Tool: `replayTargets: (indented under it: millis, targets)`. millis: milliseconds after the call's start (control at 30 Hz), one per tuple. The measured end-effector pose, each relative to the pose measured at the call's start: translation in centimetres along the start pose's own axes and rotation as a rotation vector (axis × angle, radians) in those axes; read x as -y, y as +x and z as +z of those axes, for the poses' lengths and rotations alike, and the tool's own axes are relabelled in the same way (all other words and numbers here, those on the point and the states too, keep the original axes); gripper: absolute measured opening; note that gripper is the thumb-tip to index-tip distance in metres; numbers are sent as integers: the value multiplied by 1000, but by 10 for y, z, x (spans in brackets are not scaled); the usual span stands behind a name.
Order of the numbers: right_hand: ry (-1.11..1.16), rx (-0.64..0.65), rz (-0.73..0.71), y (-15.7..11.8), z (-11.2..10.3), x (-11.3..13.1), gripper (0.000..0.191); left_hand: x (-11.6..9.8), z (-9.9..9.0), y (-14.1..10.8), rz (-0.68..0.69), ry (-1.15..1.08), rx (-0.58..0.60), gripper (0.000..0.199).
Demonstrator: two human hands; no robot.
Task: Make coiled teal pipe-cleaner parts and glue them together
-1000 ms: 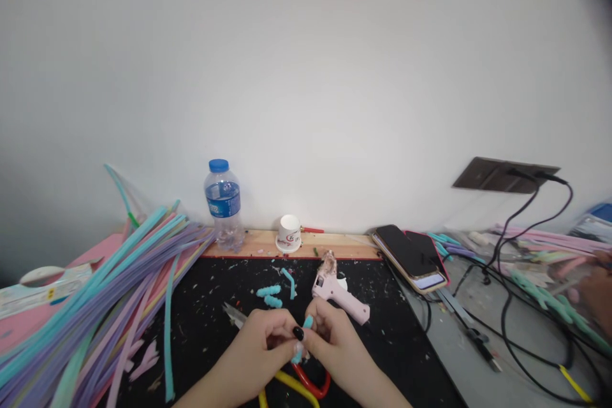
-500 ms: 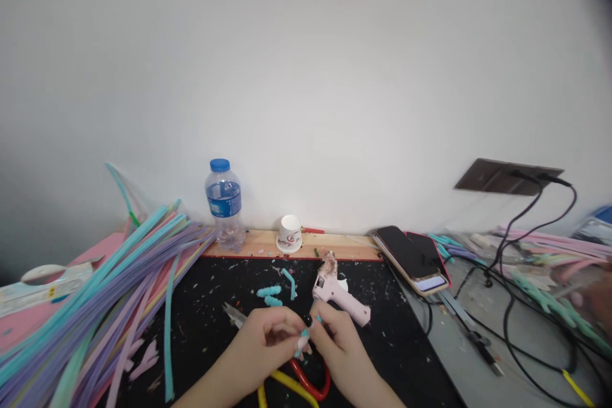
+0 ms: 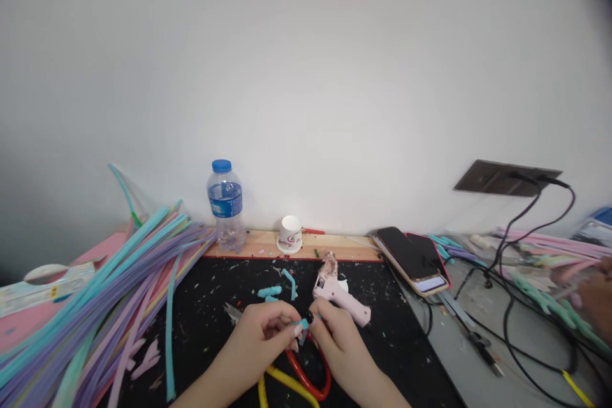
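We find a small turquoise piece [image 3: 302, 325] right at the fingertips, between the left hand [image 3: 268, 338] and the right hand [image 3: 342, 341], so neither is clearly the nearer. The left thumb and fingers pinch it at one end, and the right thumb, with its dark nail, closes with the fingers at the other. What we see of it runs across from one hand to the other, a little raised toward the right; the fingers hide the rest, so we cannot tell its full length. Under the hands we see a red loop [image 3: 326, 377] and, nearer the left wrist, a yellow loop [image 3: 291, 382], while a metal tip [image 3: 233, 312] pokes out left of the left hand; we cannot tell whether these join. Just beyond the left fingers lie turquoise coils [image 3: 269, 292] and a bent turquoise strip [image 3: 289, 284]. A pink glue gun [image 3: 342, 303] sits just beyond the right knuckles, limiting movement forward. Right of that hand, the black mat [image 3: 396, 338] stretches, flecked with scraps, to its slanting edge; left of the left hand, it reaches a fuzzy stem bundle [image 3: 124, 280]. Well beyond both hands, its far edge meets a wooden strip [image 3: 258, 242].
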State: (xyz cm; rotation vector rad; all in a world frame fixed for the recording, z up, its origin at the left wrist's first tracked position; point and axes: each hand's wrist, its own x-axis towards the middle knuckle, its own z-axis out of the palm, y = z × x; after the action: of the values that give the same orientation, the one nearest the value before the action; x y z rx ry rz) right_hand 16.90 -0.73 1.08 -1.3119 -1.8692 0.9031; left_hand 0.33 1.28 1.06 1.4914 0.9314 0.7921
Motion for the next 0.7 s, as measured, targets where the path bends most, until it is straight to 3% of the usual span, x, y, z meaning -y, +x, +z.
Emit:
replayTargets:
  millis: [167, 333, 433, 567, 700]
  targets:
    - [104, 81, 40, 0, 0, 2, 28, -7, -3, -5, 187, 334, -34, 15]
    - [210, 83, 70, 0, 1, 1, 29, -7, -3, -8, 254, 345, -41, 16]
    - [178, -10, 42, 0, 1, 1, 30, -3, 0, -5, 92, 142, -66, 14]
    - [56, -107, -27, -1, 1, 0, 29, 1, 5, -3, -175, -226, -18, 34]
    - [-57, -145, -141, -4, 2, 1, 23, 1, 8, -6, -312, -511, 62, 49]
